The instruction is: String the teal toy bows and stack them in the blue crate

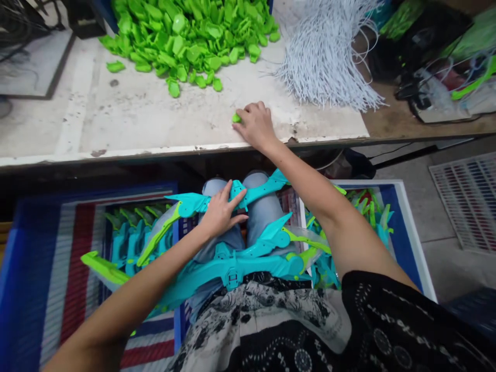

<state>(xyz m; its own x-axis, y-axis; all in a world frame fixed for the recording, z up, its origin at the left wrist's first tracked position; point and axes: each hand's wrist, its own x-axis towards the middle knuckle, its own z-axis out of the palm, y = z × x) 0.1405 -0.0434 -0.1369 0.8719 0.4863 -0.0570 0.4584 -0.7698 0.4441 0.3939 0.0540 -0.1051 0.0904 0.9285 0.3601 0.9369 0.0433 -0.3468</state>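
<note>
On the near part of the worktop, my right hand (256, 123) is closed in a pinch on a small green plastic piece (236, 118). My left hand (221, 212) lies across a turquoise toy bow (263, 192) on my lap, its fingers stretched over the middle and its thumb apart. Closer to my body, more turquoise bow bodies (267, 266) lie across my thighs, with bright green limbs at their ends. A heap of similar green plastic pieces (194, 39) spreads over the far side of the worktop.
The white worktop (155, 113) ends just above my knees. White cords (325, 57) lie bundled at its back right. A blue crate (23, 248) at left and a white-rimmed crate (411, 232) at right hold turquoise and green parts. A white rack (465, 201) stands at far right.
</note>
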